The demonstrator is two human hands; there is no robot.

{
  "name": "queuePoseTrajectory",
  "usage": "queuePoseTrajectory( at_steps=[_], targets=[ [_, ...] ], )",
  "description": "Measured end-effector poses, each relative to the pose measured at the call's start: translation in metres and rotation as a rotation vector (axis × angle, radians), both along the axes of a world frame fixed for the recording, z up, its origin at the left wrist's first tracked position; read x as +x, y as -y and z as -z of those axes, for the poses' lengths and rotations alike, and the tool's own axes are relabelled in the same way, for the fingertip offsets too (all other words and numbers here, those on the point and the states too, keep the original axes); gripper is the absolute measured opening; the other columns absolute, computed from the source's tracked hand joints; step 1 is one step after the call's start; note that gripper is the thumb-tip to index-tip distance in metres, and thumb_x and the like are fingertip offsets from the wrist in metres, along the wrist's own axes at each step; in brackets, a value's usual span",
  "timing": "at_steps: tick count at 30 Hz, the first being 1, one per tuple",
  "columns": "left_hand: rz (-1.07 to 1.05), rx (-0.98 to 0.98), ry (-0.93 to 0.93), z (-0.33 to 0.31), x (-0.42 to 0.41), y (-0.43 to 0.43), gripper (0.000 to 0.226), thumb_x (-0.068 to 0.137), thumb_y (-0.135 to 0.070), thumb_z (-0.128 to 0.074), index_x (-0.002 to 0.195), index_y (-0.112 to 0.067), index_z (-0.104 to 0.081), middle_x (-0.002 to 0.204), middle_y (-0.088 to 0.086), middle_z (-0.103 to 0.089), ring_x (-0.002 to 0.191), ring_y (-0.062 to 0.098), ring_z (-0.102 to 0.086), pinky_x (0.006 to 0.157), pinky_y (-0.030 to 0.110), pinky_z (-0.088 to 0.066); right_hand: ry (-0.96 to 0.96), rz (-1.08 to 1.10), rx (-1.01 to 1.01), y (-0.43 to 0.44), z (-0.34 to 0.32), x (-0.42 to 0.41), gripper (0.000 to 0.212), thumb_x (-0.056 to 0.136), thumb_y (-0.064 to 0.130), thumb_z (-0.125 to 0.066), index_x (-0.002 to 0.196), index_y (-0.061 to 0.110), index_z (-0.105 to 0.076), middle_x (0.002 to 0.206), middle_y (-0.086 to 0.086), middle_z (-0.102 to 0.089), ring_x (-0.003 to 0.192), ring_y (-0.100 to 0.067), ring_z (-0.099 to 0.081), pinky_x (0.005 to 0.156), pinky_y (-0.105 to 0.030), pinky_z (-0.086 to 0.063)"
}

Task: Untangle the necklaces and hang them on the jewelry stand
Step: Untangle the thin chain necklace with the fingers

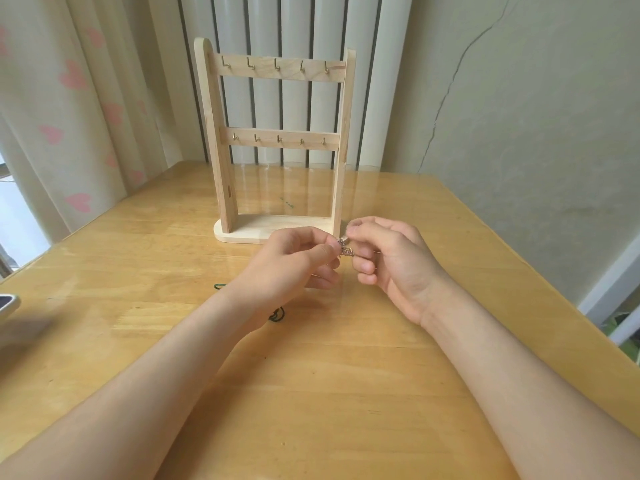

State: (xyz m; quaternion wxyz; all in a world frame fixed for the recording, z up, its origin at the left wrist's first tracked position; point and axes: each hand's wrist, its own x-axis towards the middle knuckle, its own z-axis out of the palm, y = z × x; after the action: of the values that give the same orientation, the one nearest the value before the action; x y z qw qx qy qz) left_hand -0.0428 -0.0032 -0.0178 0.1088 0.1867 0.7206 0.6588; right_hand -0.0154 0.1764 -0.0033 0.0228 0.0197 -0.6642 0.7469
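Observation:
A small bunched metallic necklace (344,247) is held just above the table, in front of the stand's base. My left hand (292,263) pinches it from the left and my right hand (388,261) pinches it from the right, fingertips almost touching. A dark green cord necklace (277,315) lies on the table beneath my left wrist, mostly hidden, with one loop showing further left. The wooden jewelry stand (277,140) stands upright behind my hands, with two rails of small metal hooks that carry nothing.
The wooden table (329,393) runs to its right edge near the wall. A grey object (7,306) pokes in at the left edge. Behind the stand are a white radiator (298,26) and a heart-patterned curtain (69,98).

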Motion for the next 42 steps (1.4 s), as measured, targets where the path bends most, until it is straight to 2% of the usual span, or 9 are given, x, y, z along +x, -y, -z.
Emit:
queuePoseTrajectory(
  at_steps=[9,12,15,18,21,27,33,37,42],
  targets=[
    [-0.064,-0.032,-0.033,-0.002,0.0024,-0.0024,0.036,0.107,-0.019,-0.057,0.08,0.001,-0.068,0.076,-0.002,-0.068,0.07,0.022,-0.065,0.09,0.055,-0.061,0.008,0.088,-0.022,-0.0003,0.0046,-0.0033,0.016,0.093,0.004,-0.07,0.107,-0.004,-0.073,0.077,-0.008,-0.067,0.063,-0.017,-0.055,0.056,-0.027,-0.045],
    [-0.069,-0.04,-0.029,-0.003,0.0034,-0.0012,0.038,0.108,-0.023,-0.059,0.081,0.002,-0.068,0.077,0.002,-0.068,0.069,0.023,-0.069,0.086,0.051,-0.063,0.001,0.111,-0.025,0.0007,0.003,-0.003,0.021,0.093,-0.003,-0.067,0.112,0.002,-0.075,0.092,-0.01,-0.074,0.07,-0.018,-0.064,0.065,-0.03,-0.051],
    [-0.108,-0.03,-0.015,-0.004,0.0039,-0.0014,0.038,0.107,-0.026,-0.064,0.074,-0.007,-0.068,0.08,0.007,-0.07,0.07,0.025,-0.073,0.084,0.049,-0.066,-0.069,0.177,0.175,-0.001,0.002,-0.0006,0.029,0.091,-0.003,-0.065,0.107,0.016,-0.08,0.102,-0.002,-0.07,0.073,-0.016,-0.067,0.068,-0.03,-0.053],
    [-0.17,-0.025,-0.007,-0.0041,0.0028,-0.0004,0.036,0.105,-0.024,-0.066,0.073,-0.008,-0.07,0.077,0.008,-0.071,0.07,0.027,-0.075,0.084,0.05,-0.066,-0.155,0.188,0.389,-0.0025,0.002,0.0022,0.026,0.087,0.003,-0.071,0.098,0.024,-0.081,0.096,0.003,-0.068,0.069,-0.014,-0.062,0.069,-0.028,-0.052],
    [-0.234,-0.019,-0.012,-0.0045,0.0039,0.0,0.034,0.103,-0.021,-0.068,0.071,-0.007,-0.071,0.074,0.01,-0.073,0.073,0.03,-0.079,0.08,0.049,-0.067,-0.167,0.13,0.448,-0.0019,0.0043,0.0035,0.011,0.086,0.019,-0.085,0.096,0.022,-0.08,0.09,0.004,-0.079,0.076,-0.013,-0.072,0.073,-0.023,-0.056],
    [-0.223,-0.049,-0.043,-0.0034,0.0033,-0.0001,0.03,0.104,-0.022,-0.067,0.085,0.0,-0.074,0.082,0.012,-0.076,0.08,0.03,-0.081,0.083,0.051,-0.067,-0.138,0.112,0.35,0.0006,0.0067,0.003,0.011,0.094,0.012,-0.08,0.104,0.009,-0.078,0.087,-0.014,-0.08,0.072,-0.017,-0.076,0.067,-0.025,-0.058],
    [-0.2,-0.143,-0.085,-0.0021,0.0025,-0.001,0.031,0.105,-0.024,-0.064,0.082,-0.005,-0.071,0.074,0.005,-0.071,0.071,0.028,-0.079,0.078,0.051,-0.067,-0.207,0.033,0.42,0.0004,0.0055,0.0048,0.028,0.094,0.009,-0.079,0.119,0.021,-0.073,0.089,-0.007,-0.079,0.072,-0.021,-0.074,0.071,-0.029,-0.061],
    [-0.134,-0.19,-0.142,-0.0018,0.0025,0.0015,0.027,0.107,-0.023,-0.062,0.088,-0.005,-0.07,0.083,0.006,-0.073,0.074,0.024,-0.079,0.082,0.05,-0.067,-0.209,0.059,0.482,-0.0036,0.0075,0.002,0.014,0.094,0.009,-0.079,0.106,0.015,-0.078,0.09,-0.005,-0.079,0.076,-0.021,-0.078,0.069,-0.026,-0.06],
    [-0.146,-0.247,-0.167,-0.0002,0.0032,0.0013,0.015,0.104,-0.02,-0.061,0.099,-0.007,-0.067,0.092,0.003,-0.071,0.075,0.019,-0.078,0.082,0.043,-0.065,-0.137,0.089,0.336,-0.0075,0.0062,-0.0007,0.007,0.097,0.008,-0.076,0.104,0.007,-0.076,0.086,-0.011,-0.077,0.071,-0.014,-0.071,0.069,-0.025,-0.058]
  ],
)
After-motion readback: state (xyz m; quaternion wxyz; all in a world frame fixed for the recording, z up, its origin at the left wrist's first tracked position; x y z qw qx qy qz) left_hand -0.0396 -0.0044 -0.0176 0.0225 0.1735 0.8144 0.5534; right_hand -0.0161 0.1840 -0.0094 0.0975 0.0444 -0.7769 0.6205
